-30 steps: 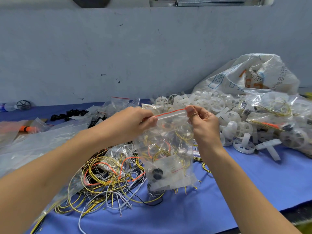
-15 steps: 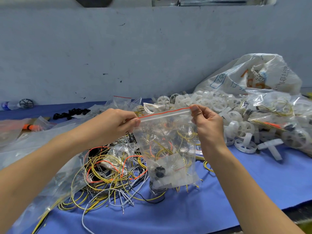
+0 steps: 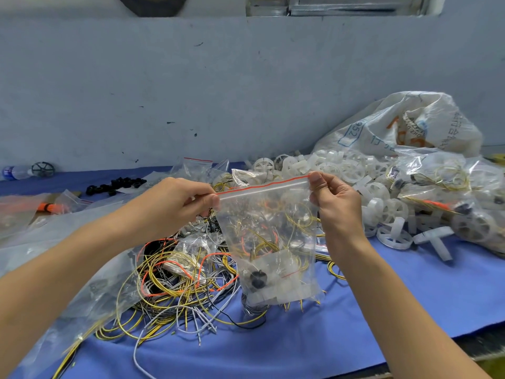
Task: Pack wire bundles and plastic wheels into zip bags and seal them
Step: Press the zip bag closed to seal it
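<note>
A clear zip bag (image 3: 273, 242) with a red strip along its top hangs upright above the table. Inside it I see yellow and orange wires, white plastic wheels and a small black part. My left hand (image 3: 177, 206) pinches the left end of the zip strip. My right hand (image 3: 336, 203) pinches the right end, so the strip is stretched between them. Under the bag lies a tangle of loose wires (image 3: 175, 285) in yellow, orange, grey and black. A heap of white plastic wheels (image 3: 349, 176) lies behind my right hand.
The table has a blue cover (image 3: 410, 296). Filled zip bags (image 3: 448, 192) pile at the right under a large white sack (image 3: 404, 127). Empty clear bags (image 3: 41, 231) spread at the left, with small black parts (image 3: 114, 186) and a bottle (image 3: 16, 172) near the wall.
My left hand has slid left along the zip strip, away from my right hand. The bag now hangs wider between my hands.
</note>
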